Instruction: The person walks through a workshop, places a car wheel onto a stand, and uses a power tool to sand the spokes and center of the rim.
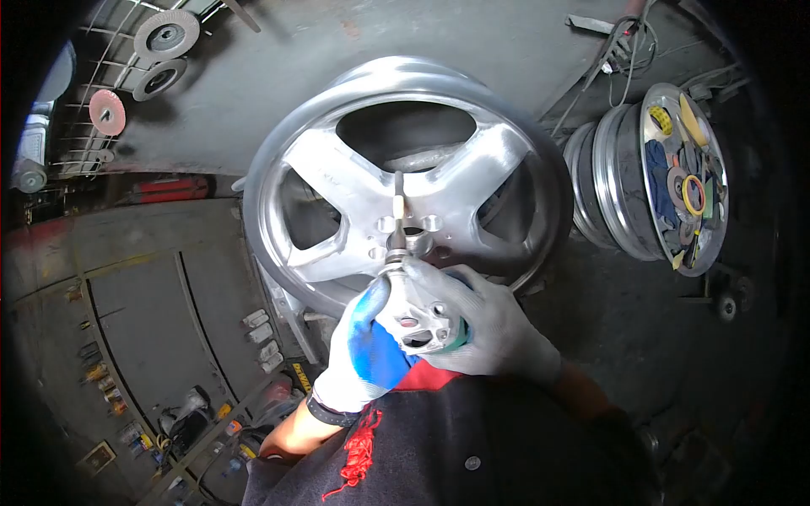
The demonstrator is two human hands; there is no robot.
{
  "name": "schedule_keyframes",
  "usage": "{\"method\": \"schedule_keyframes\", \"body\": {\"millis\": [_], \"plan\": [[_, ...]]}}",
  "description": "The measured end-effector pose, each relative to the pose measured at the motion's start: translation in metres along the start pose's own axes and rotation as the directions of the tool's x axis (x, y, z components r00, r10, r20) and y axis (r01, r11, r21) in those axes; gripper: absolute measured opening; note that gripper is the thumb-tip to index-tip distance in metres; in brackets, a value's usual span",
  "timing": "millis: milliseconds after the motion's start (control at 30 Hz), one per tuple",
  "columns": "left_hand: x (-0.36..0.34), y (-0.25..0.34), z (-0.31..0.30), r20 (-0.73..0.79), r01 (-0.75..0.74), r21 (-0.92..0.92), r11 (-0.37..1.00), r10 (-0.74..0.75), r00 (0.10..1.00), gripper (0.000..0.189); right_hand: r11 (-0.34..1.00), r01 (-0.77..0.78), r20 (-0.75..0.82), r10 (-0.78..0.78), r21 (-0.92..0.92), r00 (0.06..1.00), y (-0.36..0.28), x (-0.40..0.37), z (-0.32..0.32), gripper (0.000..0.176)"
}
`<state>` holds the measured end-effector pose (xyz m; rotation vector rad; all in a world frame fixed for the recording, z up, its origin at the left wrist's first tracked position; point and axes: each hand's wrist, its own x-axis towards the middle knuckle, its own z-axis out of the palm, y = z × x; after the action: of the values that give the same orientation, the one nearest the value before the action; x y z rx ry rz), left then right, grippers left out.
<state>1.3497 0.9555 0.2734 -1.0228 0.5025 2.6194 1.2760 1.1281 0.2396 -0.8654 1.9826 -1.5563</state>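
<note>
An alloy wheel (325, 169) with bare, shiny spokes stands in front of me, its face towards me. Both my gloved hands grip a die grinder (415, 308) with a silvery metal nose and a green part behind it. My left hand (363, 350), in a white glove with a blue palm, wraps the grinder from the left. From the right, my right hand (502, 325) closes over its housing. A slim bit (399, 207) points away from me and overlaps the wheel's hub area and a spoke in this view.
Abrasive discs (167, 35) and a pink disc (107, 112) hang on a wire rack at upper left. At right, stacked rims (620, 181) carry tape rolls, discs and cloth. Cables (629, 51) hang at upper right. Shelving with small items lines the left.
</note>
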Motion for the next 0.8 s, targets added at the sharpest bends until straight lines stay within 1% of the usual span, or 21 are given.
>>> {"method": "schedule_keyframes", "body": {"millis": [133,267,333,367,433,467,567,700,767,800], "plan": [[-0.004,0.007,0.000,-0.023,-0.050,0.015,0.999,0.051,0.998,0.054,0.997,0.061,-0.008,-0.061,0.052,0.998,0.003,0.010,0.008,0.085],[-0.003,0.006,0.000,-0.025,-0.019,0.024,1.000,0.020,0.999,0.053,0.993,0.099,-0.046,-0.097,0.060,0.994,0.010,0.006,0.009,0.085],[0.000,-0.001,-0.002,-0.023,0.001,0.082,0.997,0.001,1.000,0.054,0.993,0.021,0.024,-0.024,0.118,0.999,0.013,-0.005,0.005,0.091],[0.001,-0.004,-0.002,-0.023,0.007,0.082,0.997,-0.005,1.000,0.054,0.993,0.017,0.021,-0.019,0.116,1.000,0.012,-0.010,0.003,0.091],[0.006,-0.010,-0.001,-0.013,0.069,0.082,0.994,-0.068,0.998,0.055,1.000,-0.021,-0.026,0.021,0.013,0.999,0.009,-0.020,-0.004,0.091],[0.008,-0.013,-0.001,0.004,0.095,0.037,0.995,-0.095,0.995,0.056,0.998,-0.063,-0.022,0.063,0.007,0.998,0.011,-0.026,-0.006,0.091],[0.009,-0.015,-0.001,0.000,0.113,0.043,0.993,-0.114,0.994,0.056,0.995,-0.095,-0.020,0.094,-0.041,0.995,0.004,-0.027,-0.010,0.091],[0.000,-0.005,-0.003,-0.008,0.073,-0.020,0.997,-0.074,0.997,0.048,0.997,-0.048,-0.030,0.046,-0.061,0.998,0.003,-0.013,0.001,0.085],[-0.005,-0.001,-0.002,-0.020,0.024,-0.018,1.000,-0.025,1.000,0.049,1.000,0.001,0.019,-0.001,0.024,1.000,0.006,-0.009,0.007,0.091],[-0.007,0.002,-0.003,-0.034,0.012,-0.027,1.000,-0.013,0.999,0.050,1.000,0.002,0.021,-0.002,0.027,1.000,0.006,-0.005,0.009,0.091]]}}
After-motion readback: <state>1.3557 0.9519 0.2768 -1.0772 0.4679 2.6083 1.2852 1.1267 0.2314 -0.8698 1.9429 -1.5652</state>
